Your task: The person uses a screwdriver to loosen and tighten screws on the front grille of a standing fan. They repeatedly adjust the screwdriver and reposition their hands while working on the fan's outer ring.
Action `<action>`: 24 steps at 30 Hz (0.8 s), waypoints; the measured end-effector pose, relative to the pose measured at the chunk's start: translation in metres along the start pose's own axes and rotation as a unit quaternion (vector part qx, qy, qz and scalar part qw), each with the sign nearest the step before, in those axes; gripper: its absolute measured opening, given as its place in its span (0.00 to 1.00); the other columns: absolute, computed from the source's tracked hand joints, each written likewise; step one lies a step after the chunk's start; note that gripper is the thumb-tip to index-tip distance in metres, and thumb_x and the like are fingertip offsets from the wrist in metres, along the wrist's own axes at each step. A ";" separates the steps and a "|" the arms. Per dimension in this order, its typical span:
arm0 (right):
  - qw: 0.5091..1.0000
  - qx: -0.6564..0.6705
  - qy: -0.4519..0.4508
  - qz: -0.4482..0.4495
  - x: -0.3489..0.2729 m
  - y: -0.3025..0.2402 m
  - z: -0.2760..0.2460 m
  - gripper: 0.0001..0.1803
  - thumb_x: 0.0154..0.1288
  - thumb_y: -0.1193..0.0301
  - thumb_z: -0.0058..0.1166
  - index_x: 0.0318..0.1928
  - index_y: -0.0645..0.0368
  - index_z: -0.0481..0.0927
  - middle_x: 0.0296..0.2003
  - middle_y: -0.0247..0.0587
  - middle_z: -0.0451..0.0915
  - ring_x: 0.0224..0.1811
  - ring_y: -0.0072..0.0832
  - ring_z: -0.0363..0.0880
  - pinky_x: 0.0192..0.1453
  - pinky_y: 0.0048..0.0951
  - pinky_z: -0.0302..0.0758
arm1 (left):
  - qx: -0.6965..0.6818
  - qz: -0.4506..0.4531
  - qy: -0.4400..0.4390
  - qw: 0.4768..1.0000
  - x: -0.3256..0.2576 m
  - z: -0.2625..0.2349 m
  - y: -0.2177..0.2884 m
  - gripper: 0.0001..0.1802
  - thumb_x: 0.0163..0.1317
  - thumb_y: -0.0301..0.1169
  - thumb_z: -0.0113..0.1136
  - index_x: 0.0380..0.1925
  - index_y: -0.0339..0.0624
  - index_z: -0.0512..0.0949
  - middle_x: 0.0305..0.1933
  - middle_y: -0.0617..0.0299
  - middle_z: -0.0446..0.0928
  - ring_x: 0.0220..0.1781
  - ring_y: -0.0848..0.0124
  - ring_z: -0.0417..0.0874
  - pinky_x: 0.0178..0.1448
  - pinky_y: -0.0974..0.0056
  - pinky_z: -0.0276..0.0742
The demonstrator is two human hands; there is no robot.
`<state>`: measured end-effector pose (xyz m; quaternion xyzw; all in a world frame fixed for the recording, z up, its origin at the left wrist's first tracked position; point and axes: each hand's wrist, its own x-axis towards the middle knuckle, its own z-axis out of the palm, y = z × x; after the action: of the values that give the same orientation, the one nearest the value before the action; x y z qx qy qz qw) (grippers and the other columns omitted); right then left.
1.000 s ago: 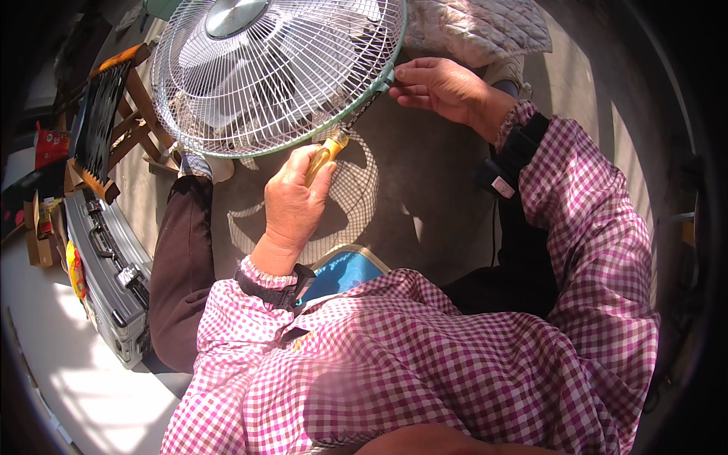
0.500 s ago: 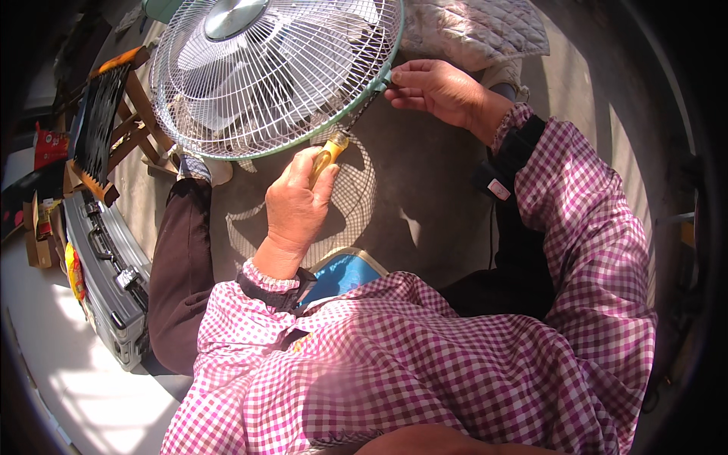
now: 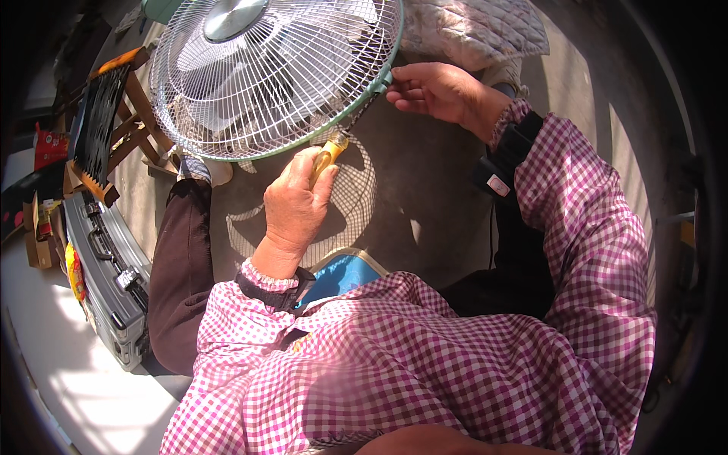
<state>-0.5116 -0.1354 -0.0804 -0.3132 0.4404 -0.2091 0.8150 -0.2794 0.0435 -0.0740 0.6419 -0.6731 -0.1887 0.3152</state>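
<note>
A fan head [image 3: 277,72] with a white wire guard and pale green rim fills the upper middle. Its round silver centre faces up. My left hand [image 3: 294,205] is closed round the yellow see-through handle of a screwdriver [image 3: 327,158]. The tool's shaft slants up toward the lower right of the rim. My right hand [image 3: 444,95] is at the rim's right side, fingertips at a small green clip [image 3: 384,82]. Its fingers are curled, thumb and forefinger close to the clip; anything small between them is hidden.
A silver hard case [image 3: 110,265] stands at the left, below a wooden folding stool [image 3: 125,114]. A quilted cloth [image 3: 478,30] lies beyond my right hand. Part of a blue seat [image 3: 341,274] shows between my legs. Small packages [image 3: 51,148] sit at the far left.
My right hand has shifted slightly at the clip, its fingers a little lower and looser. The left hand and screwdriver look nearly unmoved.
</note>
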 end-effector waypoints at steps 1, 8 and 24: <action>1.000 0.005 0.006 0.004 0.001 0.000 0.001 0.11 0.69 0.71 0.54 0.46 0.67 0.78 0.42 0.41 0.82 0.43 0.28 0.82 0.48 0.28 0.82 | -0.006 -0.005 -0.002 1.000 0.000 0.000 0.000 0.14 0.62 0.35 0.64 0.46 0.45 0.76 0.38 0.54 0.82 0.36 0.54 0.85 0.38 0.59 0.80; 0.998 -0.033 0.037 -0.048 -0.004 0.002 0.008 0.11 0.68 0.72 0.55 0.45 0.68 0.78 0.41 0.43 0.82 0.42 0.27 0.82 0.47 0.28 0.82 | -0.028 0.002 0.004 1.000 0.000 0.000 -0.002 0.14 0.61 0.34 0.65 0.45 0.44 0.76 0.38 0.53 0.82 0.37 0.55 0.85 0.38 0.59 0.80; 0.985 -0.118 0.077 -0.100 -0.010 0.006 0.031 0.13 0.69 0.68 0.56 0.42 0.69 0.78 0.40 0.43 0.81 0.40 0.28 0.82 0.49 0.26 0.80 | -0.394 -0.165 -0.012 0.904 -0.001 0.005 0.001 0.19 0.56 0.31 0.67 0.48 0.43 0.78 0.33 0.61 0.78 0.32 0.61 0.80 0.35 0.62 0.78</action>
<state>-0.4903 -0.1146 -0.0662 -0.4326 0.4899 -0.2594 0.7110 -0.2829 0.0440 -0.0772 0.5649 -0.4326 -0.4952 0.4984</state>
